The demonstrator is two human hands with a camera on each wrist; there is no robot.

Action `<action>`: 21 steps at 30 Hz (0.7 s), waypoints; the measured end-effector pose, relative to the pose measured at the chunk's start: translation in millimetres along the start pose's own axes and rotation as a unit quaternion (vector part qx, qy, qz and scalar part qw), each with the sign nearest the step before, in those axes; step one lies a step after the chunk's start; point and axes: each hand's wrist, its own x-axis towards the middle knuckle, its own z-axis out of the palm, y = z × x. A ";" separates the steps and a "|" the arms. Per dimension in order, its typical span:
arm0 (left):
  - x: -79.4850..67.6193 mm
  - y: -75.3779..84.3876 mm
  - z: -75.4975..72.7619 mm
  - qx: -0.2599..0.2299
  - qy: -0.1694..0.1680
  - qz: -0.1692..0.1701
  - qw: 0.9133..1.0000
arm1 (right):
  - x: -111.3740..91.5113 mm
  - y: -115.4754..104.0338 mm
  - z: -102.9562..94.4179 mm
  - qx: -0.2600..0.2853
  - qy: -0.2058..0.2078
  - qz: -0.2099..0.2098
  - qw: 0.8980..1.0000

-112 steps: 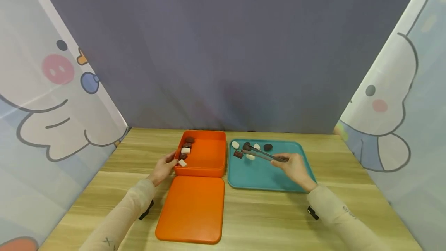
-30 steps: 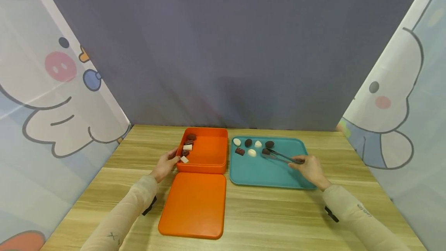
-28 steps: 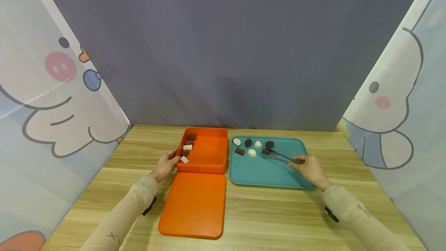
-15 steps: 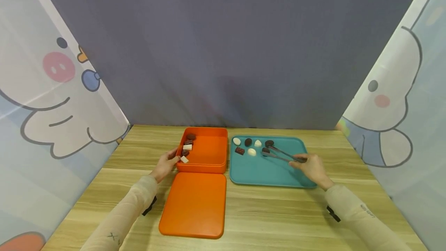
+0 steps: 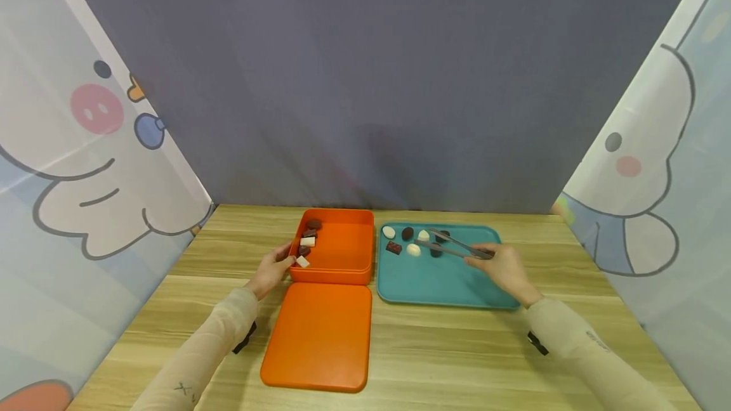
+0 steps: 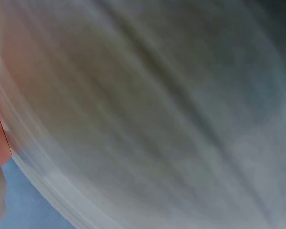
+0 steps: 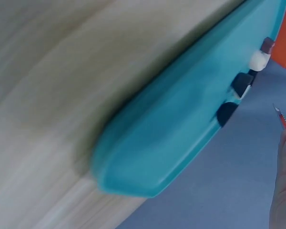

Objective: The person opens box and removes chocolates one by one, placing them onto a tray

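Note:
My left hand [image 5: 268, 273] grips the left wall of an orange box [image 5: 342, 277], thumb over the rim. Several brown and white chocolates line that wall inside; one is a white chocolate [image 5: 307, 241]. My right hand [image 5: 505, 269] holds dark tongs [image 5: 464, 244], their arms spread, tips above the teal tray [image 5: 445, 293]. A dark chocolate [image 5: 436, 250] lies on the tray just under the tongs, apart from their tips. Another dark chocolate [image 5: 445, 236] is partly hidden behind them. Near the tips sit a white chocolate [image 5: 414, 250] and a pointed white chocolate [image 5: 422, 234].
An orange lid [image 5: 317, 338] lies flat in front of the box. Farther left on the tray are a brown square chocolate [image 5: 393, 247] and a white oval chocolate [image 5: 388, 232]. A grey curtain [image 5: 365, 81] hangs behind the wooden table [image 5: 434, 360].
The tongs carried a dark chocolate rightward and set it on the tray's front row. They opened, let it go, then rose and moved left. My left hand stayed on the box.

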 end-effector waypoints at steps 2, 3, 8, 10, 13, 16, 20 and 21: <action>-0.5 0.0 -0.2 0.007 0.000 0.001 1.000 | 1.7 -6.0 2.6 0.008 -0.004 0.005 1.000; -0.8 0.1 0.1 0.005 0.000 -0.001 1.000 | 2.6 -8.7 4.2 0.016 -0.007 0.011 1.000; -2.1 -0.5 1.5 0.000 -0.007 0.004 1.000 | 7.9 -20.3 13.7 0.047 -0.017 0.018 0.999; -2.3 -1.5 2.0 -0.003 -0.007 0.002 1.000 | 10.9 -24.9 18.5 0.052 -0.017 0.014 0.998; -2.4 -3.5 1.9 0.000 -0.005 -0.001 1.000 | 15.6 -33.3 26.6 0.063 -0.019 0.008 0.998; -1.5 -4.1 1.5 -0.007 -0.003 -0.002 1.000 | 20.3 -42.3 35.3 0.076 -0.022 0.004 0.997; 0.1 -3.2 0.7 -0.005 -0.001 0.004 1.000 | 26.5 -54.0 47.3 0.088 -0.025 0.000 0.996; 0.2 -3.0 0.4 0.003 0.003 0.003 1.000 | 28.1 -56.8 50.4 0.090 -0.027 -0.005 0.996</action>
